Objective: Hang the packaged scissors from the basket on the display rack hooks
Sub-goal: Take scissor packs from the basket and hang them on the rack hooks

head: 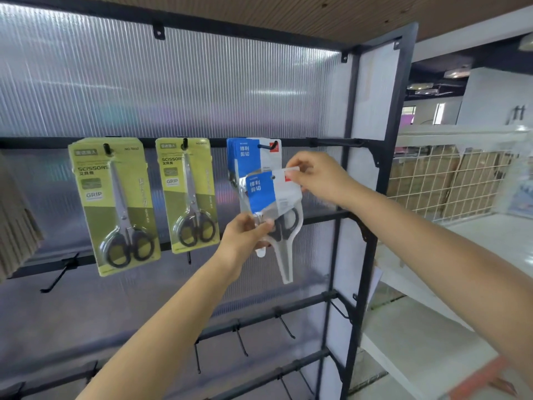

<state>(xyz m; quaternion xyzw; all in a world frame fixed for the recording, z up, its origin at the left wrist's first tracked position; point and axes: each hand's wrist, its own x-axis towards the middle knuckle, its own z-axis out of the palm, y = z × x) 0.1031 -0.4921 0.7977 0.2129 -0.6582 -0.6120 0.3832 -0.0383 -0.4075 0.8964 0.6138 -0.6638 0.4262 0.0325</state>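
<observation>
Held scissors pack seemingly just before hung pack, right of two others.

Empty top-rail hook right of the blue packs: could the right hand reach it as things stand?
Probably yes. The empty hook juts out just above the right hand with nothing between, but that hand is pinching the top of the blue scissors pack, so it arrives occupied.

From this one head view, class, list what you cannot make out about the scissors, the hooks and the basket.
- Basket: out of frame, so the remaining stock is unknown.
- Blue packs on the hook: they overlap, and the held pack covers their lower parts; count unclear.
- Held pack's hole: whether it is lined up with the hook cannot be told.
- Small print on the green packs: too small.
- Left hand and right hand: fingertips partly hidden behind the pack.
</observation>
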